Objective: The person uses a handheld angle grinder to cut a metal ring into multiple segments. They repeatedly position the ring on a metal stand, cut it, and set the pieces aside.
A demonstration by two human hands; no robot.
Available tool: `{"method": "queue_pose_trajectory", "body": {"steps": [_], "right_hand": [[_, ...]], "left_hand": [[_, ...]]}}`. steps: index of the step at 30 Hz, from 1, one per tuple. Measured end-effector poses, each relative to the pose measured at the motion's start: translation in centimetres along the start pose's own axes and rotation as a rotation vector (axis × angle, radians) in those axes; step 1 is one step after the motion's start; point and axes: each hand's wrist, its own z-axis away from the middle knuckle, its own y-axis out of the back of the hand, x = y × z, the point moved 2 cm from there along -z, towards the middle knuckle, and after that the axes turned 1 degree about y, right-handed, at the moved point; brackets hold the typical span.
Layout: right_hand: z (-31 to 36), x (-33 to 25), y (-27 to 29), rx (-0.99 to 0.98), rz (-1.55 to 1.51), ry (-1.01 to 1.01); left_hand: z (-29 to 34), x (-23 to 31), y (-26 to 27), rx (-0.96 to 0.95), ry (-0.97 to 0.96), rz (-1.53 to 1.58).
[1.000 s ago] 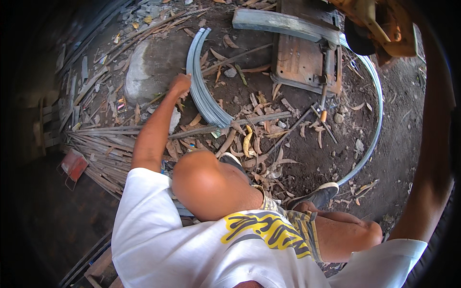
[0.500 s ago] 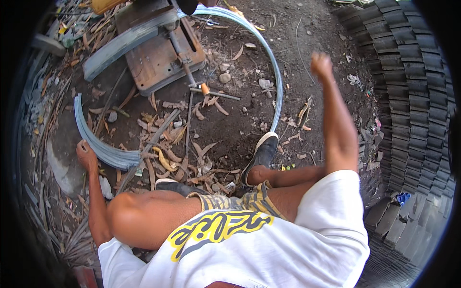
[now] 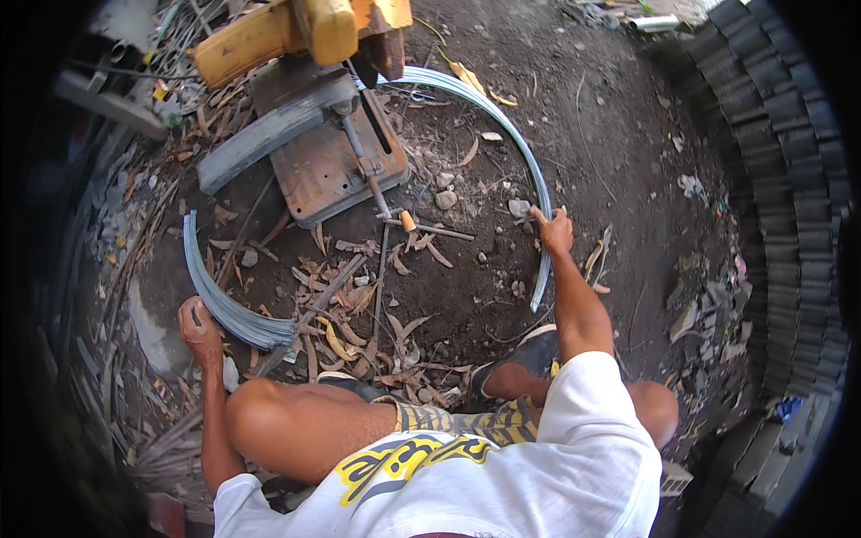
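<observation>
My right hand [image 3: 555, 232] is closed around a long bundle of curved grey metal rods [image 3: 509, 133], near its lower end. The bundle arcs from there up to a cut-off saw with a rusty base plate [image 3: 309, 170] and a yellow upper part [image 3: 327, 31]. My left hand [image 3: 200, 334], its fingers curled, is low beside a shorter bundle of curved rods [image 3: 230, 309] on the ground at the left. Whatever it may hold is hidden. A clamp screw [image 3: 359, 148] with a crossbar handle runs along the saw's base.
Stacked dark tiles [image 3: 771, 197] line the right side. Dry leaves [image 3: 345, 336], stones [image 3: 446, 199] and sticks litter the soil around the saw. A grey curved guard-like piece [image 3: 269, 134] lies across the base's left. My shoes [image 3: 516, 359] are close in front.
My right hand has come down from the raised position at the right onto the long rod bundle. My right foot no longer covers the bundle's lower end. My left hand stays beside the shorter bundle.
</observation>
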Motion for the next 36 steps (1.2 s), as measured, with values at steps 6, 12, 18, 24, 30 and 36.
{"method": "queue_pose_trajectory", "body": {"steps": [6, 12, 18, 24, 30, 36], "right_hand": [[-1.7, -1.3, 0.9, 0.04, -0.009, -0.077], [-0.5, -0.7, 3.2, -0.273, -0.624, -0.239], [5.3, -2.5, 11.8, 0.216, -0.643, -0.103], [10.7, -8.5, 32.6, 0.757, 0.032, 0.423], [19.6, -14.2, 48.6, 0.847, 0.479, 0.706], [25.9, -16.4, 53.7, 0.683, 0.465, 0.858]], "left_hand": [[0.1, 4.3, 2.3, 0.061, -0.023, 0.066], [-4.9, 15.5, -0.7, -0.105, -0.377, 0.327], [-5.1, 29.2, -8.3, -0.366, -1.123, 0.527], [-3.4, 39.7, -13.2, -0.417, -1.229, 0.714], [-5.3, 45.8, -16.4, -0.285, -0.65, 0.83], [-5.4, 45.7, -18.0, -0.619, -0.604, 0.928]]}}
